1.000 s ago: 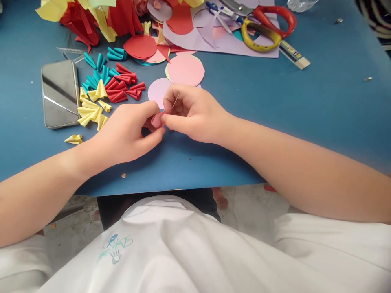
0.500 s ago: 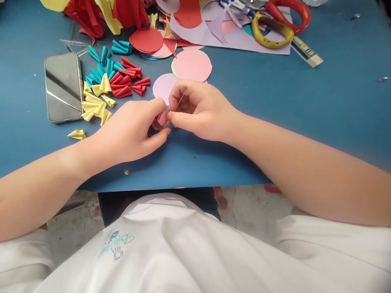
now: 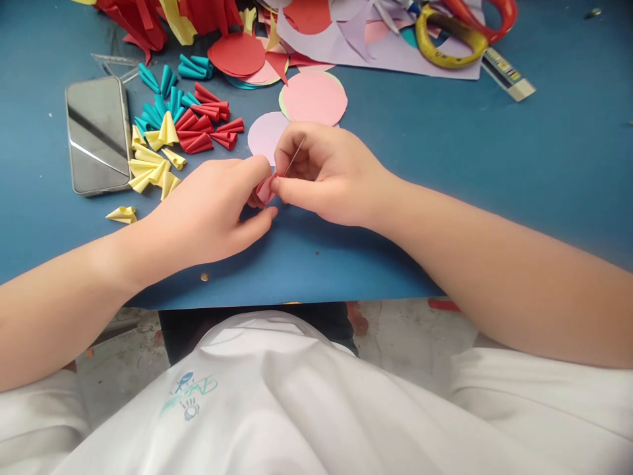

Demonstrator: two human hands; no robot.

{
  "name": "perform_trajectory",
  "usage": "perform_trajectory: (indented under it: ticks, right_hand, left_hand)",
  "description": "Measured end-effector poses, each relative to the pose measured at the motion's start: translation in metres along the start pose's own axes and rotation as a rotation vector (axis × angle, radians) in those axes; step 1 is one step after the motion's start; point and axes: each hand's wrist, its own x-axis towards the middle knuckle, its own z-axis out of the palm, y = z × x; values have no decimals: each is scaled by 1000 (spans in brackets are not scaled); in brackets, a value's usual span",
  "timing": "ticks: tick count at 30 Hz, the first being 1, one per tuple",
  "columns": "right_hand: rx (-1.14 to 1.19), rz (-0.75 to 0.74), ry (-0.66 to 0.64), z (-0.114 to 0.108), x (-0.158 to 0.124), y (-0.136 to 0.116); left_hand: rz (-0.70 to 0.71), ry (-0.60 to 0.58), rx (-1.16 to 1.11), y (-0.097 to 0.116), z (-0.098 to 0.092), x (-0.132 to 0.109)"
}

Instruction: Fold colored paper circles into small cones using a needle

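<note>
Between my two hands is a small piece of pink paper (image 3: 266, 189), curled and partly covered by fingers. My left hand (image 3: 212, 208) is closed on its left side, the thumb below. From the right, my right hand (image 3: 336, 175) pinches the paper's edge together with a thin needle-like stick (image 3: 295, 156), which slants up toward the curled forefinger. How far the stick goes into the paper is hidden. Just beyond the fingers lie a lilac paper circle (image 3: 264, 135) and a pink paper circle (image 3: 314, 97).
Left of the hands lie several rolled paper cones: yellow (image 3: 148, 168), red (image 3: 200, 125) and teal (image 3: 161, 109). A phone (image 3: 97, 135) sits beside them. At the back are red paper circles (image 3: 237, 54), lilac paper scraps (image 3: 316, 46), scissors (image 3: 450, 56) and a small labelled strip (image 3: 508, 74).
The view has shifted slightly, so the things on the table appear a little higher. Both hands keep their grip, and the pink paper looks slightly more turned.
</note>
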Motion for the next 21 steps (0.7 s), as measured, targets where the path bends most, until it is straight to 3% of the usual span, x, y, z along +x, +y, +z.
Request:
perform_trajectory:
  ticks: [10,21]
  right_hand:
    - [-33,-32,26,0,1,1]
    - [-66,-67,-25,-2,0,1]
  left_hand:
    - [15,27,38,-4,3,-2]
    - [-45,-63,83,3,-4,0]
